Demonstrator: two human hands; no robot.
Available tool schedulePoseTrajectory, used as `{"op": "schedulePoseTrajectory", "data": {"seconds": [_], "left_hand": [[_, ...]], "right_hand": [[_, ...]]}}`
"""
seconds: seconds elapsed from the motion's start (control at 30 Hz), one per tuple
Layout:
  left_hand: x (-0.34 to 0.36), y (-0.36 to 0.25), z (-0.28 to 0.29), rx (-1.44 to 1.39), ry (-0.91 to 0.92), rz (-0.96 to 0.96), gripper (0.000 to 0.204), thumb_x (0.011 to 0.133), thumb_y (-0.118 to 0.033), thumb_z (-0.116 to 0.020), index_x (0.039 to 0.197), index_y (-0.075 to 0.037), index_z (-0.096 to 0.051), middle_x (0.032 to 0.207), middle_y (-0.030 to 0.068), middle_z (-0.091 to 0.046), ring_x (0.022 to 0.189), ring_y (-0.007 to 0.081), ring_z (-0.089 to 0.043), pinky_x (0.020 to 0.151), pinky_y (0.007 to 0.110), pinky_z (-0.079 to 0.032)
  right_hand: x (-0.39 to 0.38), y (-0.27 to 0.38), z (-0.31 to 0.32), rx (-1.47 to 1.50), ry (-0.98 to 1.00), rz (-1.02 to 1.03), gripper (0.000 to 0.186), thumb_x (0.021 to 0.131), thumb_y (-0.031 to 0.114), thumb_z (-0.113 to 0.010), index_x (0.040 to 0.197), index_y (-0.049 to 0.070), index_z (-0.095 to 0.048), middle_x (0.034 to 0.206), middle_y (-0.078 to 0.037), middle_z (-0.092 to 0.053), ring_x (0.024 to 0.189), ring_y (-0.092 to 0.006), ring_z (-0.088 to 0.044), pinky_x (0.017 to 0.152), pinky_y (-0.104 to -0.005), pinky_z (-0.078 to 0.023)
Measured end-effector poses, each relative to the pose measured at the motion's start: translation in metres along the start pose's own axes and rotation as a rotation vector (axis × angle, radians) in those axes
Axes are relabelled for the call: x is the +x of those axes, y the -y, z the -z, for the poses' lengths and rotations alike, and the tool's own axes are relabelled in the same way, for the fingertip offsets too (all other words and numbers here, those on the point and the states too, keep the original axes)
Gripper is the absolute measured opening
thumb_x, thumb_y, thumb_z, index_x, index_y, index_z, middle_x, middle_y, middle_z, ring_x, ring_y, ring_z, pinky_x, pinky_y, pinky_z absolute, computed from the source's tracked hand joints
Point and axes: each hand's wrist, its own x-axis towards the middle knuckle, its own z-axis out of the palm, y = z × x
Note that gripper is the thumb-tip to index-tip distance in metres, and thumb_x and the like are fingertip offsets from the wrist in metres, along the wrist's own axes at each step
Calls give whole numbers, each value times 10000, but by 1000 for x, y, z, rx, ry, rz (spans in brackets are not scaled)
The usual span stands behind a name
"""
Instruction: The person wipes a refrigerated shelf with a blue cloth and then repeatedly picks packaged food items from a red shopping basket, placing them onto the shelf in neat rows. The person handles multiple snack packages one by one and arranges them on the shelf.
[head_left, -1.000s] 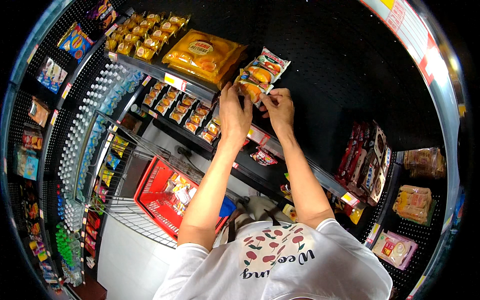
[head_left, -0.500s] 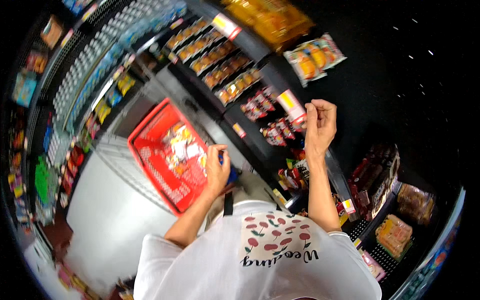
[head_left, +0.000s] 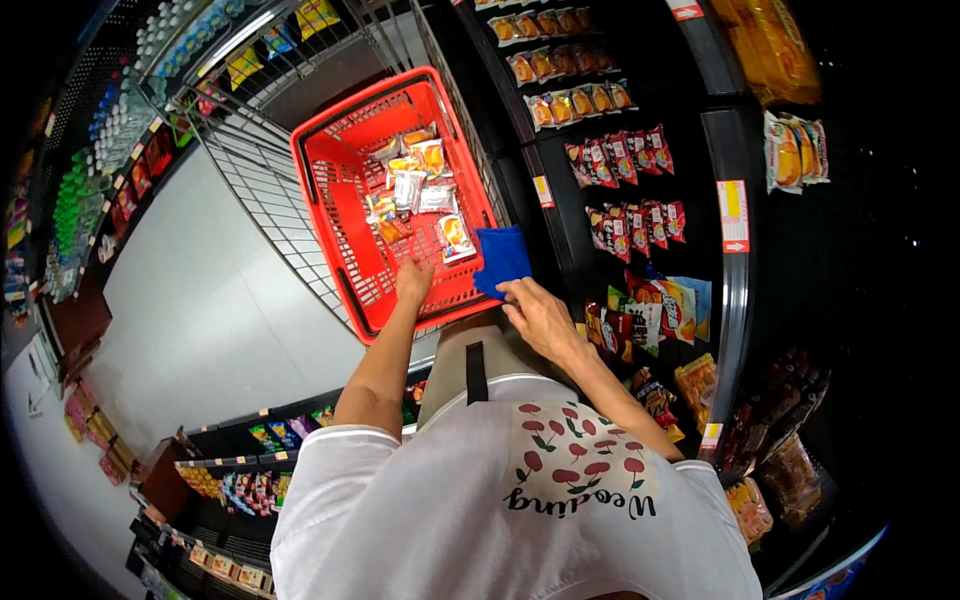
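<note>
A red plastic basket (head_left: pixel 318 163) rests in a wire shopping cart (head_left: pixel 268 225). Inside it lie several small packaged snacks (head_left: pixel 408 190), one of them, a white-and-orange packet (head_left: pixel 455 237), apart on the near right side. Over the basket's right near corner hangs a blue cloth (head_left: pixel 503 260). My left hand (head_left: pixel 414 282) reaches over the near part of the basket, fingers apart and holding nothing visible. Beside the cloth's lower edge is my right hand (head_left: pixel 543 322), its thumb and forefinger apart; the fingertips are at the cloth's edge, and I cannot tell whether they touch it.
To my right runs a dark shelf with rows of packaged cakes (head_left: pixel 580 104), red snack packs (head_left: pixel 620 158) and chip bags (head_left: pixel 665 305). A single cake pack (head_left: pixel 795 152) sits on the upper shelf. Bottles (head_left: pixel 85 205) line shelves across the pale floor (head_left: pixel 185 270).
My right hand has come down from the upper shelf's edge to the blue cloth. My left hand has moved from the basket's right rim to over its inside. The view has turned.
</note>
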Motion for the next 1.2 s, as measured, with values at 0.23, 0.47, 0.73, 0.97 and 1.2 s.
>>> {"op": "schedulePoseTrajectory", "data": {"seconds": [0.23,0.47,0.73,0.97,1.2], "left_hand": [[68,19,-83,-77,132,113,598,797,-471,-811,1133,18,-737,1108,229,-750,1018,328,-728,890,435,-563],[77,0,-99,-74,103,229,664,752,-549,-812,1117,2,-750,1043,227,-759,973,360,-731,902,454,-555],[66,-60,-38,229,-252,-274,488,826,-160,-738,1256,6,-578,1452,261,-534,1206,417,-614,945,475,-543],[129,-88,-25,510,-153,-546,530,866,-14,-638,1381,-37,-518,1357,180,-565,991,390,-702,825,459,-598],[120,-84,-14,695,108,-400,560,739,-102,-844,1223,-75,-564,1265,159,-553,1057,376,-673,842,494,-582]], "right_hand": [[8,-4,-11,13,24,-99,227,973,106,-631,1193,52,-630,1023,-143,-667,980,-355,-671,833,-459,-543],[7,-8,-27,43,28,-129,192,967,100,-643,1152,51,-653,1009,-136,-676,966,-357,-675,822,-452,-544],[7,-15,-34,65,26,-150,168,972,106,-649,1127,44,-663,994,-132,-675,962,-352,-671,815,-444,-539],[8,-16,-37,74,42,-105,177,988,105,-629,1155,49,-647,995,-146,-653,963,-368,-660,812,-451,-537],[13,-16,-32,78,49,-99,180,987,90,-624,1160,46,-642,1001,-160,-648,957,-378,-657,812,-460,-537]]}}
